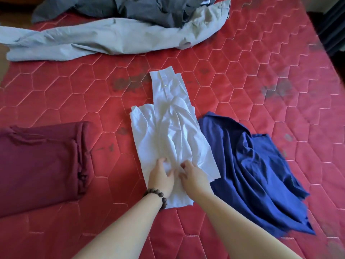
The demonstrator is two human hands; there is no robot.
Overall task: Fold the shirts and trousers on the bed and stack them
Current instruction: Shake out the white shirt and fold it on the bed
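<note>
Lower centre of the frame: both your forearms reach up from the bottom edge and meet on the near end of the white cotton button-up shirt [171, 135].

Left hand [162, 176], with the dark wooden bead bracelet [155, 195] at its wrist, has fingers curled into the cloth, gripping a bunch of it. Right hand [194, 176] sits just beside, fingertips bent and pinching the same fabric. The hands nearly touch each other at the shirt's midline.

The shirt is already narrowed into a long strip. Its long axis runs from your hands away toward the upper centre, collar and button placket at the far end. So the whole length lies ahead of your fingers, neither hand nearer; judged from that, the next fold carries the near hem forward along that axis toward the collar.

Just right of the shirt, touching its edge: a crumpled royal-blue shirt [257, 171], unfolded. At the left edge, apart from it: a folded maroon garment [41, 165], likely the start of the stack.

All rests on the red quilted mattress with hexagon stitching [242, 75].

Far, across the upper left: pale grey trousers [104, 40] spread out loose. Behind them, top centre: a heap of dark grey cloth [149, 10], unfolded.
</note>
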